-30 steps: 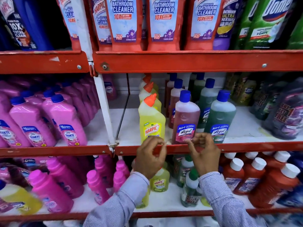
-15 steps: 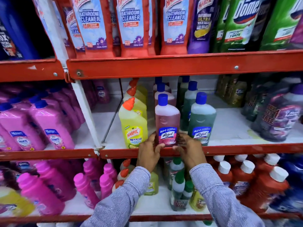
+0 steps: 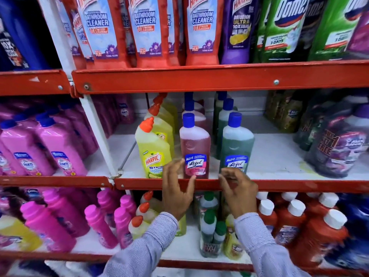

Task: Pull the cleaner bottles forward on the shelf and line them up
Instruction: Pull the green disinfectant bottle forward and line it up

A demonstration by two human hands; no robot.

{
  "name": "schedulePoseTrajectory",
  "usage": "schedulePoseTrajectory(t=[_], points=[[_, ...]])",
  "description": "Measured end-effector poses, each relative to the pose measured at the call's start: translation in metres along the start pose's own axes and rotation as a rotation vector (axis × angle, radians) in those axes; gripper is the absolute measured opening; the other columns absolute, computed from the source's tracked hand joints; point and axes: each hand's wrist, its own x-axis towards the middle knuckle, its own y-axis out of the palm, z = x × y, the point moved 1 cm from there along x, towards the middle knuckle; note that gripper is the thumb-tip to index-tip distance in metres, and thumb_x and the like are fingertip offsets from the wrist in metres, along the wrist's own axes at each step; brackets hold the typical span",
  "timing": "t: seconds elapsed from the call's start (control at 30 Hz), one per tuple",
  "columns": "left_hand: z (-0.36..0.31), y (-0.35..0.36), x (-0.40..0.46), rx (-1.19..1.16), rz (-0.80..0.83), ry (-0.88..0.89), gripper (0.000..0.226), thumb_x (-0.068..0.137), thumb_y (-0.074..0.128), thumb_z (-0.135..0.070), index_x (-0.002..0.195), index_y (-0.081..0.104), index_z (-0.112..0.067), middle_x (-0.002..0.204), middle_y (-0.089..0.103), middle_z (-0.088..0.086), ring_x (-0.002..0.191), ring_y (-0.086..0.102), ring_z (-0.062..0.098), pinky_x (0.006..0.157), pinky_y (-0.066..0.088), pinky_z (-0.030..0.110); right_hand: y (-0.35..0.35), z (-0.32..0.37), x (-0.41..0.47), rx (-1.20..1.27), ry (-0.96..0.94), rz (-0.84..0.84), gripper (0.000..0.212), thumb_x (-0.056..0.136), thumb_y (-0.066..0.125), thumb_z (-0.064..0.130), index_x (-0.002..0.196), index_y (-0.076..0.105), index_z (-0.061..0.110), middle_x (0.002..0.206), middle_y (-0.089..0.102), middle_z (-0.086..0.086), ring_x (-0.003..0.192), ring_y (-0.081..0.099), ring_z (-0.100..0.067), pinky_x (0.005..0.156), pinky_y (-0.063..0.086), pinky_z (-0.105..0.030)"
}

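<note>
Lizol bottles (image 3: 194, 148) sit right at the red shelf lip (image 3: 299, 185). Your left hand (image 3: 176, 193) cups the pink one loosely, your right hand (image 3: 238, 193) is open by the green bottle (image 3: 236, 148). Tug harder and they'll probably tip off.

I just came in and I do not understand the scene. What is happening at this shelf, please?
A person is tidying cleaner bottles on the middle shelf. The left hand has its fingers at the base of the pink Lizol bottle, and the right hand reaches the base of the green Lizol bottle. Both bottles stand upright at the front edge beside the yellow Harpic bottle. More bottles wait in rows behind them.
</note>
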Motion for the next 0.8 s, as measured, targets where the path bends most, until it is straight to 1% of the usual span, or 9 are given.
schedulePoseTrajectory(t=[0.07,0.13,0.2,0.27,0.37,0.43,0.53,0.67,0.8], points=[[-0.017,0.014,-0.007,-0.015,0.021,0.100,0.035,0.085,0.074,-0.005,0.117,0.064,-0.003,0.115,0.064,0.013,0.111,0.057,0.008,0.103,0.045,0.017,-0.019,-0.007,0.001,-0.031,-0.025,-0.141,0.016,0.079,0.076,0.008,0.089,0.067,0.017,0.087,0.072,-0.001,0.077,0.068,-0.017,0.078,0.056,-0.032],[-0.028,0.032,-0.005,-0.052,0.174,0.086,0.036,0.087,0.073,-0.005,0.122,0.064,-0.010,0.117,0.069,0.006,0.108,0.060,0.004,0.102,0.047,0.018,-0.033,-0.016,0.008,-0.076,-0.037,-0.197,0.026,0.074,0.074,0.001,0.093,0.062,0.014,0.091,0.066,-0.006,0.082,0.064,-0.022,0.080,0.051,-0.030],[-0.033,0.050,-0.003,-0.067,0.277,-0.004,0.046,0.091,0.071,-0.015,0.135,0.057,-0.015,0.129,0.068,0.000,0.115,0.063,0.007,0.105,0.047,0.021,-0.042,-0.024,0.018,-0.081,0.022,-0.108,0.043,0.071,0.076,0.002,0.109,0.059,0.011,0.106,0.065,-0.006,0.093,0.061,-0.019,0.087,0.044,-0.023],[-0.034,0.067,-0.001,-0.010,0.308,-0.064,0.053,0.093,0.068,-0.027,0.142,0.051,-0.015,0.138,0.066,0.004,0.121,0.064,0.017,0.108,0.049,0.031,-0.046,-0.030,0.027,-0.071,0.082,0.066,0.059,0.073,0.078,0.007,0.126,0.053,0.010,0.116,0.064,0.001,0.102,0.061,-0.014,0.091,0.041,-0.017],[-0.032,0.083,0.003,0.050,0.392,-0.124,0.056,0.093,0.064,-0.038,0.143,0.049,-0.016,0.132,0.070,0.010,0.118,0.067,0.026,0.105,0.050,0.039,-0.047,-0.038,0.036,-0.127,0.117,0.254,0.059,0.078,0.077,0.014,0.131,0.054,0.015,0.115,0.072,-0.003,0.104,0.068,-0.018,0.093,0.049,-0.025],[-0.025,0.088,0.007,0.077,0.427,-0.156,0.057,0.093,0.058,-0.049,0.141,0.049,-0.020,0.125,0.073,0.009,0.113,0.069,0.027,0.101,0.053,0.044,-0.050,-0.040,0.039,-0.128,0.147,0.290,0.055,0.079,0.076,0.016,0.130,0.057,0.021,0.112,0.074,-0.005,0.102,0.069,-0.020,0.094,0.052,-0.030],[-0.015,0.090,0.006,0.071,0.428,-0.185,0.060,0.091,0.055,-0.061,0.139,0.051,-0.027,0.123,0.075,0.006,0.111,0.070,0.026,0.100,0.054,0.045,-0.053,-0.041,0.039,-0.107,0.175,0.312,0.053,0.080,0.076,0.016,0.129,0.058,0.023,0.112,0.074,-0.004,0.102,0.068,-0.016,0.094,0.049,-0.026],[-0.016,0.090,0.008,0.035,0.409,-0.189,0.053,0.089,0.064,-0.055,0.133,0.057,-0.026,0.118,0.077,0.003,0.108,0.072,0.022,0.098,0.056,0.044,-0.053,-0.042,0.040,-0.090,0.165,0.305,0.053,0.080,0.076,0.017,0.130,0.056,0.023,0.115,0.074,-0.004,0.106,0.067,-0.018,0.096,0.050,-0.029],[-0.017,0.092,0.007,0.040,0.393,-0.184,0.054,0.089,0.066,-0.052,0.133,0.058,-0.023,0.118,0.077,0.004,0.107,0.073,0.021,0.098,0.057,0.044,-0.054,-0.043,0.038,-0.080,0.159,0.312,0.054,0.081,0.076,0.017,0.131,0.056,0.021,0.117,0.073,-0.004,0.107,0.066,-0.018,0.095,0.047,-0.027]])
